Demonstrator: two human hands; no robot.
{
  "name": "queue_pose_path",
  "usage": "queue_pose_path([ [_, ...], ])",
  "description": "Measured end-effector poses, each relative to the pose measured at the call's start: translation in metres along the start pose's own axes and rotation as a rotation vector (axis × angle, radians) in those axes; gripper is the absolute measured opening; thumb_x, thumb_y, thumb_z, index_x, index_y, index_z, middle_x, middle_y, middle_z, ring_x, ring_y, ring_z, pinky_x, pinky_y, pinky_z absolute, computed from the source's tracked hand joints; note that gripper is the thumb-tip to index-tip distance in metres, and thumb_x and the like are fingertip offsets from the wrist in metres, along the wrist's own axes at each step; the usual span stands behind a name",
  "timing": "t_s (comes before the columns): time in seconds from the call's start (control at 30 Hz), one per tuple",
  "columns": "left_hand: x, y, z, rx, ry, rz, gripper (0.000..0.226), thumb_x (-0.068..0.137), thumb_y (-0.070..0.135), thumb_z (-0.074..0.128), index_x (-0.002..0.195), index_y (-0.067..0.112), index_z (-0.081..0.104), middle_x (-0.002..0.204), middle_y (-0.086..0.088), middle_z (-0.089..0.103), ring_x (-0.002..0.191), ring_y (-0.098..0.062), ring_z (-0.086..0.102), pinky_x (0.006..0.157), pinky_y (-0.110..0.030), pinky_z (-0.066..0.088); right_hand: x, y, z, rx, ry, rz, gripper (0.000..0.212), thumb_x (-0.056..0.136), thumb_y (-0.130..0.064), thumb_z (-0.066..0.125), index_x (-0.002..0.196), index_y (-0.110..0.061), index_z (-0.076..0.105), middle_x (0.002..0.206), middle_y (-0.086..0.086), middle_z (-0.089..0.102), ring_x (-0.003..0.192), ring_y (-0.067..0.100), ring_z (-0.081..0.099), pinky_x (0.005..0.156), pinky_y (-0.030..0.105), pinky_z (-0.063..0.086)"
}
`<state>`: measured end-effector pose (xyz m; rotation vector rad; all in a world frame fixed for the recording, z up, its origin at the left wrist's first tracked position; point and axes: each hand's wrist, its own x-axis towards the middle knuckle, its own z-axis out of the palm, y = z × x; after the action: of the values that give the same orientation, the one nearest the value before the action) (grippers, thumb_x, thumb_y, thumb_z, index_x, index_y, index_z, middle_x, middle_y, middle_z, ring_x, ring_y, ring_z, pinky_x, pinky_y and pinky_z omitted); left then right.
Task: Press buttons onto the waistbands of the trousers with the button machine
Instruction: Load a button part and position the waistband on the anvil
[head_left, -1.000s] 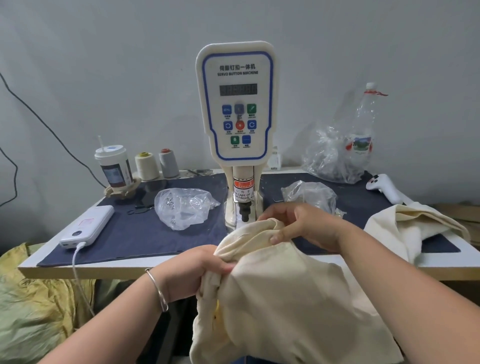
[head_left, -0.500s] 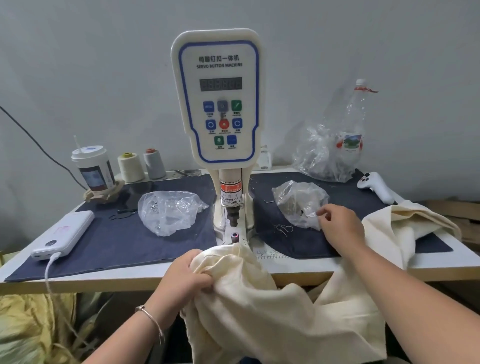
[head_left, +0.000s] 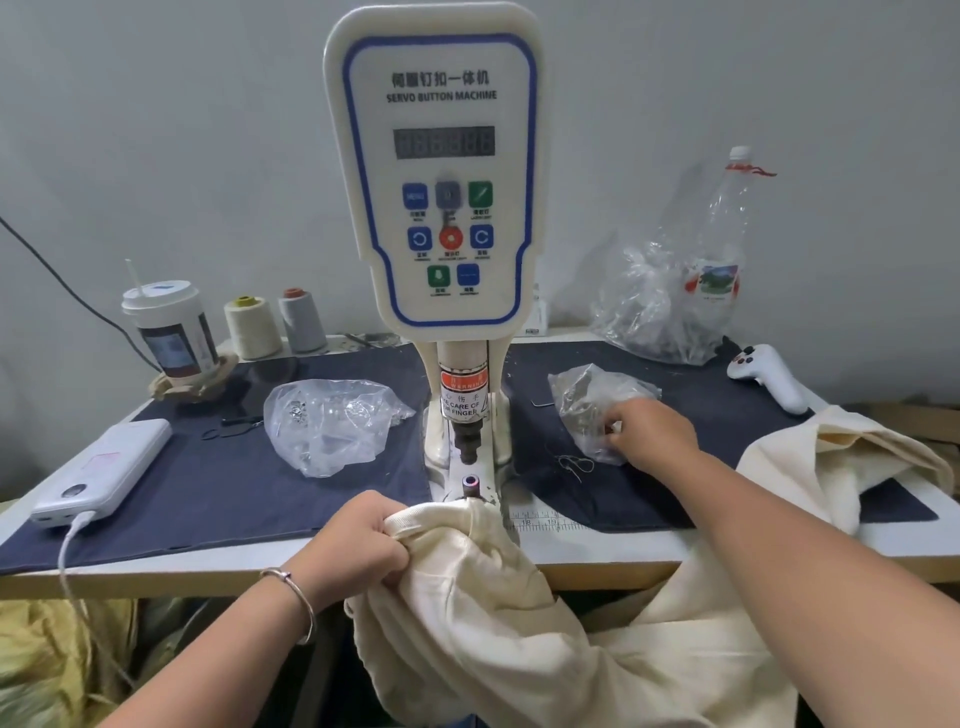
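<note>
The white servo button machine (head_left: 441, 171) stands at the table's middle, its press head (head_left: 469, 441) over a small lower die (head_left: 471, 482). Cream trousers (head_left: 519, 623) hang over the table's front edge. My left hand (head_left: 363, 545) grips their bunched waistband just in front of the die. My right hand (head_left: 649, 436) reaches into a clear plastic bag of button parts (head_left: 582, 400) to the right of the machine, fingertips curled inside the bag's opening; whether they hold a part is hidden.
A second clear bag of parts (head_left: 327, 426) lies left of the machine. A power bank (head_left: 104, 473) with cable, a cup (head_left: 171, 332), two thread cones (head_left: 275, 322), a bottle (head_left: 722, 249), a white controller (head_left: 769, 379) and more cream cloth (head_left: 831, 467) sit around the dark mat (head_left: 218, 493).
My right hand let go of the waistband and moved right to the bag of parts, now reaching into it. My left hand keeps its grip on the waistband.
</note>
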<state>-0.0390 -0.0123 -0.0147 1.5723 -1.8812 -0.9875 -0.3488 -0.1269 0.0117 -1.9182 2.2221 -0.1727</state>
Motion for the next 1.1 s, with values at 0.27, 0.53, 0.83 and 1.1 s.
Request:
queue_pose_path([
  [0.27,-0.004,-0.003,-0.003,0.102,-0.167,0.031,0.012,0.053,0.004,0.047,0.044,0.011,0.043,0.053,0.001,0.032,0.054,-0.013,0.033,0.055,-0.025,0.03,0.003,-0.009,-0.009,0.001,-0.093,0.072,0.031,0.094,-0.024,0.056,0.124,-0.017,0.061,0.128,0.007,0.059,0.119,0.027,0.055,0.091,0.03,0.045],
  [0.53,-0.017,-0.01,0.001,0.592,0.068,0.396,0.012,0.061,0.006,0.055,0.058,0.018,0.053,0.079,0.015,0.051,0.08,-0.003,0.043,0.066,-0.029,0.04,-0.003,-0.002,0.008,-0.124,0.229,-0.159,0.018,0.094,-0.017,0.051,0.104,-0.017,0.066,0.106,0.009,0.067,0.098,0.028,0.063,0.072,0.03,0.043],
  [0.83,-0.008,-0.026,0.011,0.46,0.168,0.158,0.017,0.046,0.015,0.041,0.06,0.021,0.048,0.085,0.016,0.045,0.086,-0.003,0.037,0.074,-0.021,0.025,0.001,-0.004,0.009,-0.105,0.041,-0.008,0.023,0.097,-0.024,0.05,0.115,-0.012,0.06,0.113,0.009,0.064,0.104,0.029,0.061,0.071,0.027,0.039],
  [1.1,-0.007,-0.026,0.013,0.462,0.185,0.161,0.013,0.047,0.015,0.04,0.055,0.023,0.047,0.081,0.017,0.045,0.084,-0.002,0.037,0.073,-0.021,0.026,0.004,0.01,0.009,0.283,0.15,-0.037,0.028,0.092,-0.02,0.057,0.064,-0.016,0.056,0.07,0.004,0.06,0.078,0.029,0.059,0.064,0.03,0.04],
])
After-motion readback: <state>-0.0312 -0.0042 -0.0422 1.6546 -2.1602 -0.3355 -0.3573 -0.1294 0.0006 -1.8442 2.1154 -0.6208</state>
